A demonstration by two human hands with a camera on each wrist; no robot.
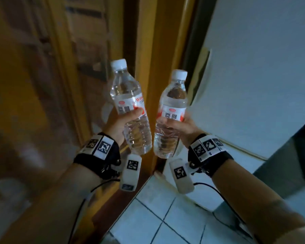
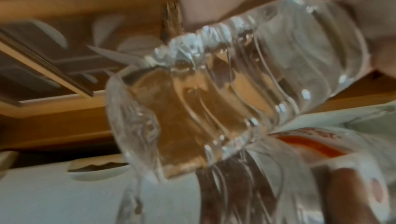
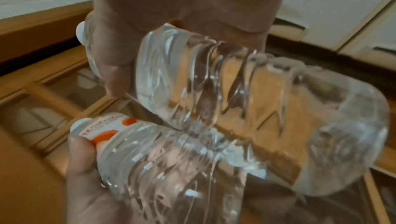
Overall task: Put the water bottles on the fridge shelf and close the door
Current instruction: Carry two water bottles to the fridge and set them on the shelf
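Two clear water bottles with white caps and white-and-red labels are held upright side by side in the head view. My left hand (image 1: 123,122) grips the left bottle (image 1: 128,106) around its middle. My right hand (image 1: 180,125) grips the right bottle (image 1: 173,110) just below the label. Their bases nearly touch. The left wrist view shows the left bottle's ribbed base (image 2: 235,92), with the other bottle (image 2: 278,168) beneath it. In the right wrist view the right bottle (image 3: 235,92) crosses over the left one (image 3: 160,168). The white fridge (image 1: 253,67) stands to the right with its door closed.
A wooden cabinet with glass panes (image 1: 42,85) fills the left side. A wooden post (image 1: 148,50) stands behind the bottles, beside the fridge edge. A recessed handle (image 1: 201,76) shows on the fridge door. Pale floor tiles (image 1: 157,217) lie below, and cables hang from both wristbands.
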